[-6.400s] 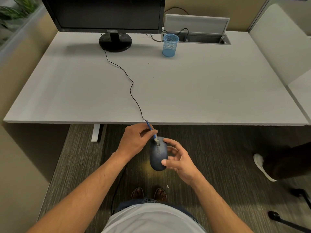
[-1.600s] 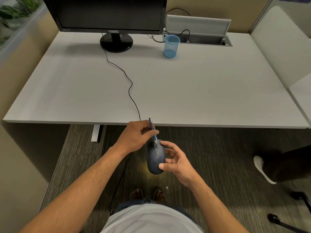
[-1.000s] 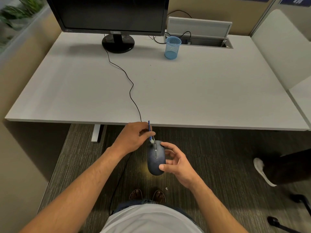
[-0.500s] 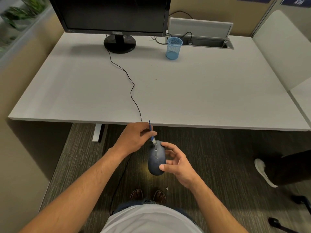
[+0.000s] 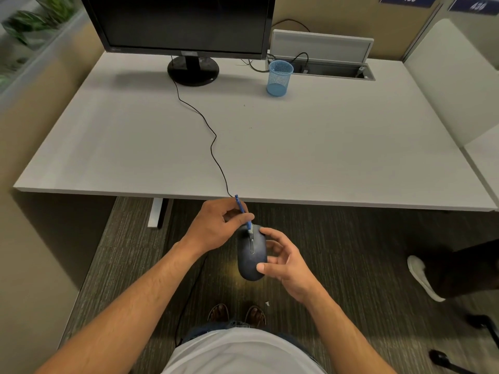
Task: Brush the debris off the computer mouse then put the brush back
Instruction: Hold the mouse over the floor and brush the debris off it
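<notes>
Still brushing: slim blue plastic brush (image 5: 243, 211) pinched in left hand (image 5: 216, 225), pale bristles kept on the scroll-wheel groove, barely shifted over the past seconds. Smooth, rounded dark blue computer mouse (image 5: 252, 261) held off the white table (image 5: 337, 157), cradled by right hand (image 5: 283, 261), fingers curled round it. Cleaning judged unfinished; blue mesh cup (image 5: 279, 78) waited, well apart.

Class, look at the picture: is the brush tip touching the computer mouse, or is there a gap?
Touching. In the head view the pale tip of the brush rests on the front top of the mouse, near its wheel, with no gap visible.
</notes>
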